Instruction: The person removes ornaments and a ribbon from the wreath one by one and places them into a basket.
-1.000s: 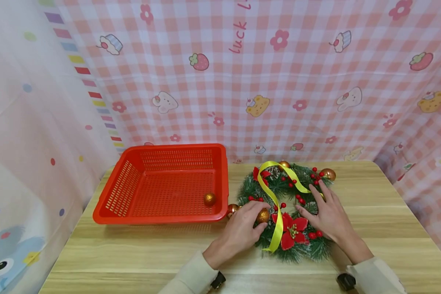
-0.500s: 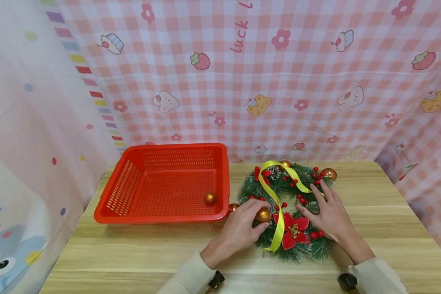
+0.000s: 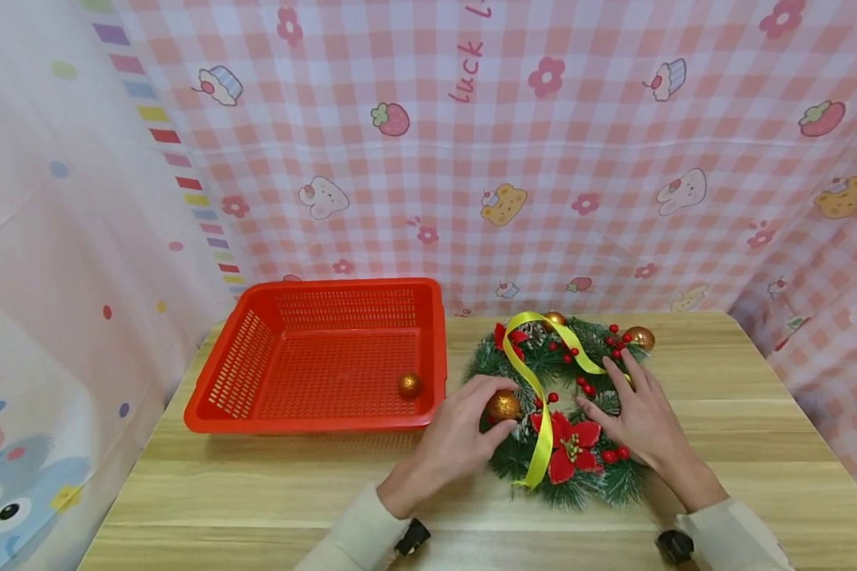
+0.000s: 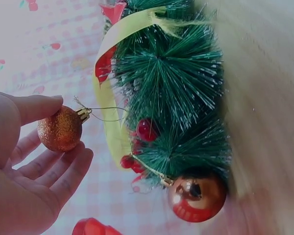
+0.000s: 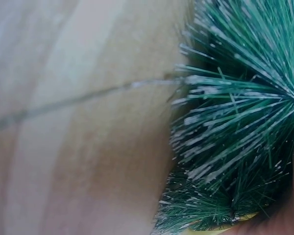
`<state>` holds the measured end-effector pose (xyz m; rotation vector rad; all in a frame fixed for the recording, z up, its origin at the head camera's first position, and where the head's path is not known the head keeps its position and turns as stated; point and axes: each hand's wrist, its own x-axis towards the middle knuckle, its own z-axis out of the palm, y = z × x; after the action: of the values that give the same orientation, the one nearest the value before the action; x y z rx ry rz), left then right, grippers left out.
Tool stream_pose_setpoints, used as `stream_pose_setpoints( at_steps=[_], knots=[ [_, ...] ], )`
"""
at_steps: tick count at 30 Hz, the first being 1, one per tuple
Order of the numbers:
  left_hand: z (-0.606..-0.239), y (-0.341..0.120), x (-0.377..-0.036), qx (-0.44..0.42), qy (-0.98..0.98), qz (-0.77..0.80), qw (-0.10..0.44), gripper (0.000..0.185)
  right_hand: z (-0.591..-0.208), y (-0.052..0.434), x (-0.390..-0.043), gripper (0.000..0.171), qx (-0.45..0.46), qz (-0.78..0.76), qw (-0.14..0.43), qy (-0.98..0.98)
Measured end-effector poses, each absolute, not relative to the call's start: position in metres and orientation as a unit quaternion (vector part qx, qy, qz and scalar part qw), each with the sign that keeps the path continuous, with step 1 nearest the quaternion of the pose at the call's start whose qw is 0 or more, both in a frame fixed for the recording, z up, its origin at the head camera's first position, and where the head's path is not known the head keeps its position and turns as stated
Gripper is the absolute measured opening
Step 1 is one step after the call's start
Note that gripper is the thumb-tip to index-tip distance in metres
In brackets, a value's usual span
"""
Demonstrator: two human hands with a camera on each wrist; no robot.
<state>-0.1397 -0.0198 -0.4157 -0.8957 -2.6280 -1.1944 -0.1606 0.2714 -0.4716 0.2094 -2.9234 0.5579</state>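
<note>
So the thing to watch is the glittery ball, which sits over the left side of the wreath. The left hand is easily the nearer one: it's got the ball held between thumb and fingers, on the wreath's left. It's round, so no real long axis, but in the left wrist view its little gold cap faces the wreath, and a thin thread loop reaches from the cap to the wreath's edge. Can't tell if it's actually hooked on there; I'd say that link matters most.

The right hand is over on the wreath's right side, fingers spread and resting on it, not gripping anything that I can see. Yellow ribbon trails across the wreath between the two. Red basket is on the bench just left of the wreath, with a second ball inside, toward the wreath's side.
</note>
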Motion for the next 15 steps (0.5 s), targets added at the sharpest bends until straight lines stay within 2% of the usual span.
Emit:
stream_pose_setpoints(
  at_steps=[15],
  knots=[
    [-0.409,-0.045,-0.147,-0.287,-0.853,-0.423,0.104,0.039,-0.473,0.271,-0.161,0.086,0.070,0.189,0.082,-0.976]
  ],
)
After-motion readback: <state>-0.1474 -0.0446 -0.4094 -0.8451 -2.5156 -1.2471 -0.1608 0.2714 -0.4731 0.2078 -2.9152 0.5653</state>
